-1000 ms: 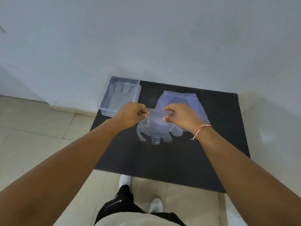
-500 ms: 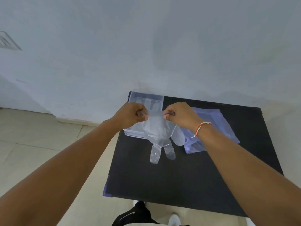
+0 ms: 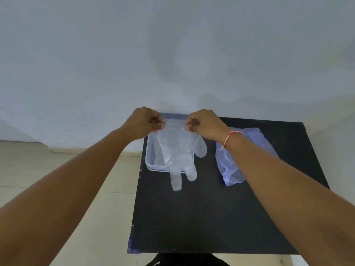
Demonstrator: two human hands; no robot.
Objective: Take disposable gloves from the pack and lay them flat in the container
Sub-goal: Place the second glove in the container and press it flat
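A clear disposable glove (image 3: 179, 150) hangs by its cuff, fingers pointing down toward me. My left hand (image 3: 145, 121) pinches the cuff's left corner and my right hand (image 3: 203, 123) pinches the right corner. The glove hangs over a clear plastic container (image 3: 150, 160) at the table's far left corner, and its fingertips reach past the container's near rim. The glove pack (image 3: 230, 167), a pale bluish plastic bag, lies to the right, partly hidden by my right forearm.
The black table (image 3: 211, 217) stands against a white wall (image 3: 172, 54). Tiled floor (image 3: 76, 169) lies to the left. My dark clothing shows at the bottom edge.
Both hands have carried the glove left and further from me, from above the pack to above the container. The glove has unfolded and now hangs full length.
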